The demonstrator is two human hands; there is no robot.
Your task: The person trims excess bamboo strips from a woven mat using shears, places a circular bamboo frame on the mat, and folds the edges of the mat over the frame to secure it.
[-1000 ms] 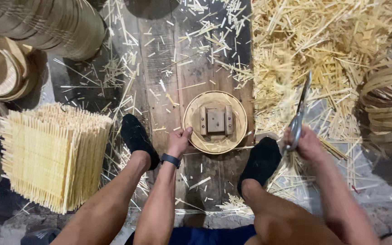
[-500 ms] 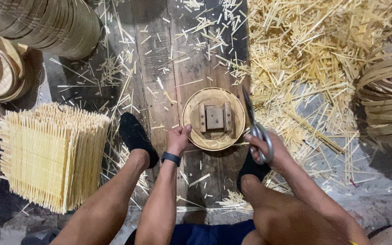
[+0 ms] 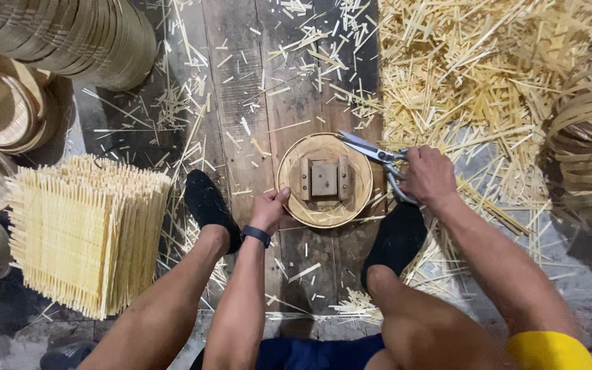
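**Bamboo disc under the scissors**

Bamboo disc (image 3: 325,205), round and woven, is lying on a dark floor plank (image 3: 289,96) between the person's black-socked feet, a small wooden block (image 3: 323,179) sitting on it. The left hand (image 3: 268,209) is pinching its near-left rim; the right hand (image 3: 430,175) is gripping metal scissors (image 3: 368,149), blades parted at its far-right edge. Bamboo offcuts (image 3: 474,75) are littering the floor.

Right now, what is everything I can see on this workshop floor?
round woven tray: one, pale yellow, centre, on the plank floor
wooden block: one, brown, on the tray
scissors: one pair, metal, at the tray's right rim
woven mats: one stack, pale yellow, left
finished trays: many, tan, stacked top left
bamboo offcuts: a heap, yellow, top right
bamboo hoops: several, tan, right edge
plank floor: dark wood
black socks: two, either side of the tray
left hand: grips the tray's left rim
right hand: holds the scissors
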